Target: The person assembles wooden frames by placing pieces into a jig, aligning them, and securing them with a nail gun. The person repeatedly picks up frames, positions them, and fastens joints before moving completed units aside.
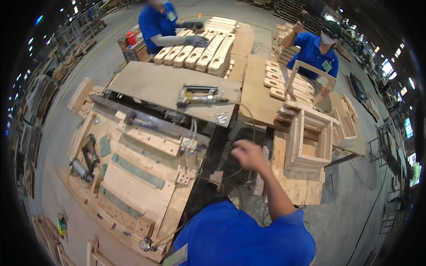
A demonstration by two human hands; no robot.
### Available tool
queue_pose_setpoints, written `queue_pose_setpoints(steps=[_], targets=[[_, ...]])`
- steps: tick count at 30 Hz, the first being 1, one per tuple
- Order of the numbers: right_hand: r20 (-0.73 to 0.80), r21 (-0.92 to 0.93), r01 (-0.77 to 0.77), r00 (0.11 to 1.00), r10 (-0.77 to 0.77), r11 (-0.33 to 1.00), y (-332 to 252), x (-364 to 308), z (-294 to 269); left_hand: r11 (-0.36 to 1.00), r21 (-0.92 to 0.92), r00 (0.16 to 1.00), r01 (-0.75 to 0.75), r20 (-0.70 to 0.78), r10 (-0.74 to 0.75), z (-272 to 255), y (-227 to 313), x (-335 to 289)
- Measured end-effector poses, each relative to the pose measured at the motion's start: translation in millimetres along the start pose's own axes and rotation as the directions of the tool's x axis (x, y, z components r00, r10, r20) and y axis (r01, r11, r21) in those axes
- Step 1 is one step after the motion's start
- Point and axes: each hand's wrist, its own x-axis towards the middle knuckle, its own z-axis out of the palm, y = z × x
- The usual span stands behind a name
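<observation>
My right hand [248,154] reaches forward over the dark gap between the benches, its fingers curled in. What they hold, if anything, is too small or hidden to make out. My left hand is out of view. Beyond my right hand, a pneumatic nail gun [198,96] lies on a grey-topped bench [148,82], with a small heap of loose metal fasteners [219,118] by its corner. To the right of the hand, wooden frames [306,162] are stacked on boards. At left lies a wooden jig [137,188] with green strips, drilled blocks and clamps.
Two co-workers in blue stand across the benches; one rests gloved hands by slotted wooden parts [195,53], the other holds a wooden frame [310,68] and a raised hammer-like tool [304,17]. Air hoses [250,113] hang in the gap. Lumber piles [82,95] stand at left.
</observation>
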Motion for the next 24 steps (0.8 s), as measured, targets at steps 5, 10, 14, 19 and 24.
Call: queue_pose_setpoints(steps=[5, 10, 14, 19, 24], targets=[[-0.738, -0.332, -0.698, 0.611, 0.287, 0.634, 141.9, 12.7, -125.5, 0.965, -0.239, 0.983, -0.106, 0.123, 0.139, -7.7, 101.5, 51.1], [-0.459, -0.224, -0.716, 0.676, 0.576, 0.662, 228.3, -2.2, -171.5, 0.758, -0.623, 0.931, -0.193, 0.129, 0.342, -9.1, 231.5, 41.4], [-0.581, -0.226, -0.653, 0.686, 0.438, 0.723, 238.2, -21.7, -166.1, 0.440, -0.851, 0.845, -0.288, -0.010, 0.534, -54.5, 344.6, 23.5], [-0.536, 0.296, -0.465, 0.642, 0.548, 0.834, 179.1, -35.8, -213.9, 0.047, -0.929, 0.749, -0.366, -0.265, 0.608, -127.6, 421.6, 6.5], [-0.634, 0.707, 0.247, 0.636, 0.439, 0.663, 52.8, -17.1, -237.9, -0.340, -0.877, 0.546, -0.339, -0.478, 0.688, -198.0, 472.9, -29.8]])
